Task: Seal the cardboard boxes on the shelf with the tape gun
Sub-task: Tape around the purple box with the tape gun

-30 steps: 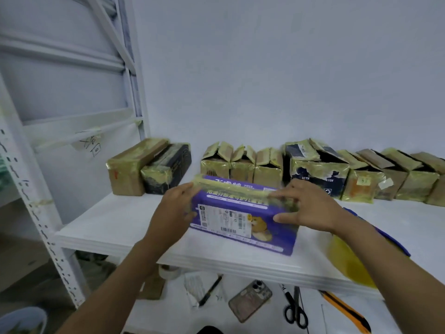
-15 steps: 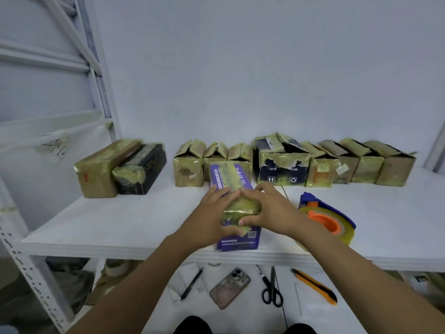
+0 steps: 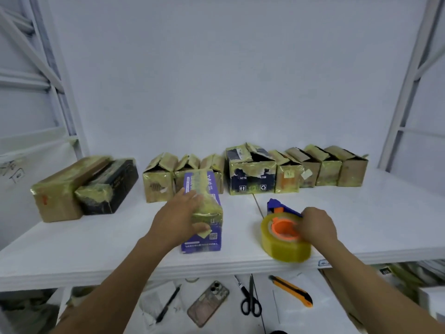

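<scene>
1. We stand at a white shelf (image 3: 96, 237), with taped cardboard boxes (image 3: 250, 179) lined up along its back, several with flaps standing up
2. Two long boxes (image 3: 60, 189) lie side by side at the far left, touching each other
3. The purple box (image 3: 210, 206) lies near the front edge, lengthwise away from us, with yellowish tape over its top and near end
4. The tape gun (image 3: 280, 233) sits on the shelf to the right of it, apart from it
5. Our left hand (image 3: 178, 218) holds the purple box, fingers over the top, thumb on the near end
6. Our right hand (image 3: 315, 225) grips the tape gun at its orange hub
7. Below lie a phone (image 3: 208, 302), scissors (image 3: 250, 300), a utility knife (image 3: 292, 290) and a pen (image 3: 168, 303)
</scene>
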